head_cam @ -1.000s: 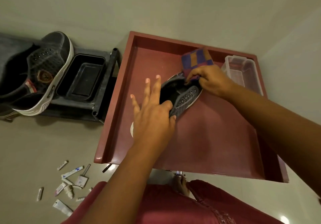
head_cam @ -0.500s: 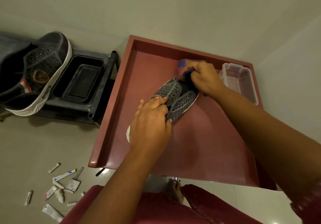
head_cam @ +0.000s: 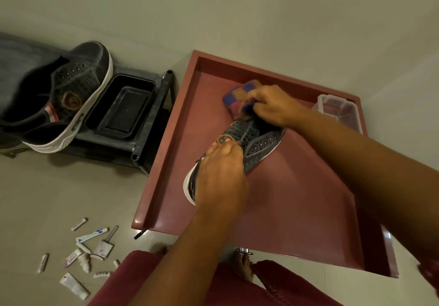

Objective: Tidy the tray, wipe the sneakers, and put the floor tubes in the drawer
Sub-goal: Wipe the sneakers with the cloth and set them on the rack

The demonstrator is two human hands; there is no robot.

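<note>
Both hands [head_cam: 222, 175] [head_cam: 270, 106] curled on sneaker [head_cam: 254, 144]

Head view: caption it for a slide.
Left hand steadies sneaker on tray; right hand wipes with cloth.

sneaker [head_cam: 251, 144] on tray [head_cam: 297, 210]; box [head_cam: 339, 113] in tray's far-right corner | tubes [head_cam: 83, 251] on floor, left

Red tray [head_cam: 166, 163]: square, raised rim. Grey mesh sneaker [head_cam: 259, 139] lies inside it, toe toward far right, with a checked purple-and-orange cloth [head_cam: 237, 96] at the toe. Second sneaker [head_cam: 71, 96] rests far left. Small tubes [head_cam: 92, 235] lie scattered on the near-left floor.
</note>
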